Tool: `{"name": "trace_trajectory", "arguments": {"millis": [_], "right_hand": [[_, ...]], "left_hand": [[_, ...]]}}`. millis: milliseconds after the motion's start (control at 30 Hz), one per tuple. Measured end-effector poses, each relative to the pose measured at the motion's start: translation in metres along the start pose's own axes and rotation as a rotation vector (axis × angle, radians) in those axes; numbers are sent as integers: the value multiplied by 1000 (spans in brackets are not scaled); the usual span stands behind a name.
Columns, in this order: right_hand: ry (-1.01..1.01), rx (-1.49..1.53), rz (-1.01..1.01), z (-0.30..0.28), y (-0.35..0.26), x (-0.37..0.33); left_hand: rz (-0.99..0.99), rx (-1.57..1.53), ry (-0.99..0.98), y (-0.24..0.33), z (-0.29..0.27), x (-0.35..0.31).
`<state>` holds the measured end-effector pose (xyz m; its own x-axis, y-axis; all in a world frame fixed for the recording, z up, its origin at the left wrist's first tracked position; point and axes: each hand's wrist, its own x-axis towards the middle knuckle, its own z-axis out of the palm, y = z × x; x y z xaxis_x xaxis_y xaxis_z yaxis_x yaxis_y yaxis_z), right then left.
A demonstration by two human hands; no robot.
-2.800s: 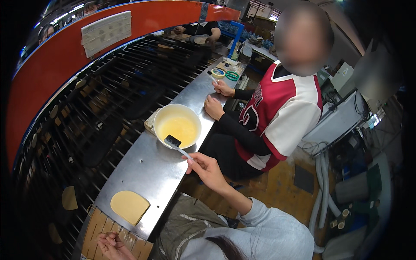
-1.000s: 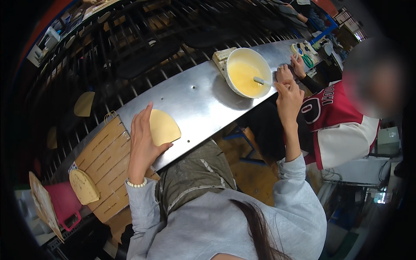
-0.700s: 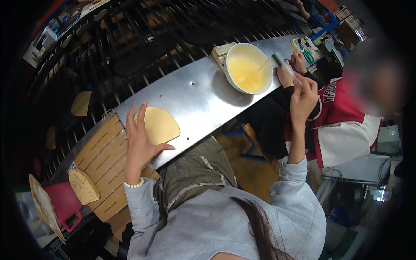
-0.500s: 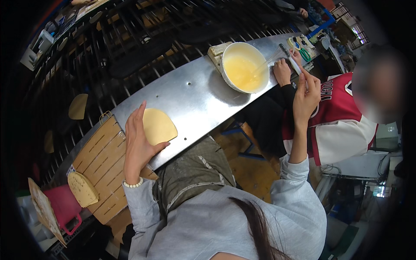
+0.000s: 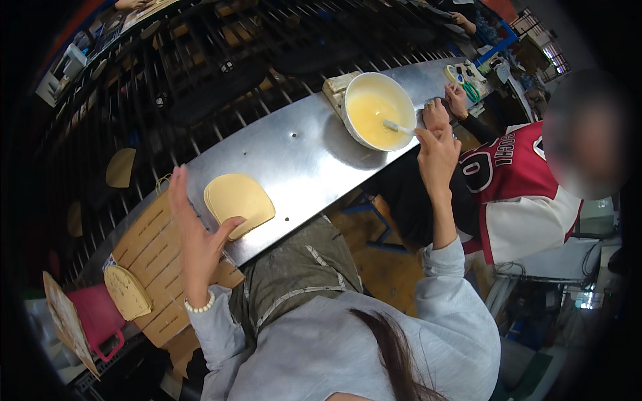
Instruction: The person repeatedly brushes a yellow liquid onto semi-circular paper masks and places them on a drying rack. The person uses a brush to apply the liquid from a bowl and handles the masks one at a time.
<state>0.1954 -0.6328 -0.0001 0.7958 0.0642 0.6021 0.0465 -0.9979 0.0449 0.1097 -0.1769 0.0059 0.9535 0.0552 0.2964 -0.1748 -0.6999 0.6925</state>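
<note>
Left hand (image 5: 194, 244): fingers spread apart, thumb over the edge of a stack of tan, round-topped flat pieces (image 5: 237, 199) on the grey metal surface (image 5: 301, 174). Right hand (image 5: 438, 154): fingers clamped on a pale-handled brush (image 5: 400, 128), its head inside a round white bowl (image 5: 403, 95) of yellow liquid (image 5: 369, 119).

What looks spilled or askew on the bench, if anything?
No spill shows on the bench. The bowl seems tilted beside the block, and the stacked pieces by the left hand are slightly fanned, their edges uneven.
</note>
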Motion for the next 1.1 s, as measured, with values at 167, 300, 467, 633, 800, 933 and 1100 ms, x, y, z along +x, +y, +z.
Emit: {"name": "trace_trajectory", "arguments": {"millis": [167,300,467,633,800,933,1100], "right_hand": [[203,289,360,-15,12,-2],[228,353,326,-15,22,16],[15,607,614,-40,30,38],[-126,908,401,-40,66,32],[7,72,80,-60,69,21],[333,67,266,-66,56,28],[402,488,424,-59,51,42]], "left_hand": [[-102,-264,150,7,-13,-12],[-123,-261,210,19,-23,-16],[-66,-231,251,29,-38,-13],[-123,-257,294,31,-42,-20],[-193,-261,289,34,-38,-28],[-186,-270,292,38,-34,-27],[-206,-266,298,40,-37,-32]]}}
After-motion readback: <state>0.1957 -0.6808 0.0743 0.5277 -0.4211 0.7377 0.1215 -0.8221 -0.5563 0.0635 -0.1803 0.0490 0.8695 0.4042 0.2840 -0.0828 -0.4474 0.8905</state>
